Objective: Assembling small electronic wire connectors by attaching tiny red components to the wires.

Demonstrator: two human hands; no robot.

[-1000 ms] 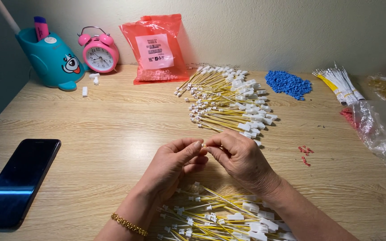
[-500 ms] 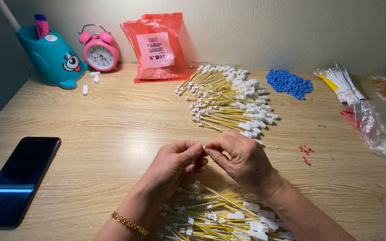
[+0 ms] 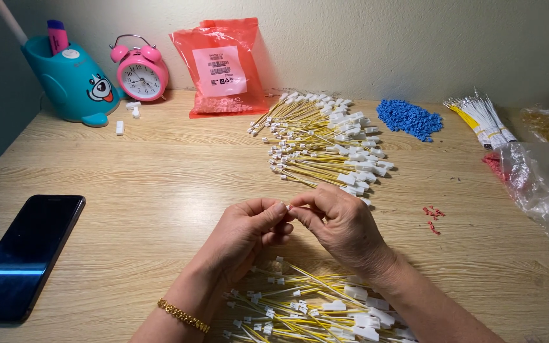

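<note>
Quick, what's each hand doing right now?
Left hand: fingers pinched shut on a tiny white plastic piece.
Right hand: fingers pinched on the same piece.

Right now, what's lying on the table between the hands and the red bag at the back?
In the head view, a spread pile of yellow wires with white plugs lies between the hands and the red bag; otherwise there is bare wooden table.

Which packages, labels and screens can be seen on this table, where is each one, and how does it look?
Red plastic bag: leaning on the wall at the back, beside the pink alarm clock; flat, shiny.
White label: on the red bag's front; rectangular, with dark print.
Phone: flat at the front left of the table; black, its screen dark.
Clear plastic bag: at the right edge; crumpled, transparent.
</note>
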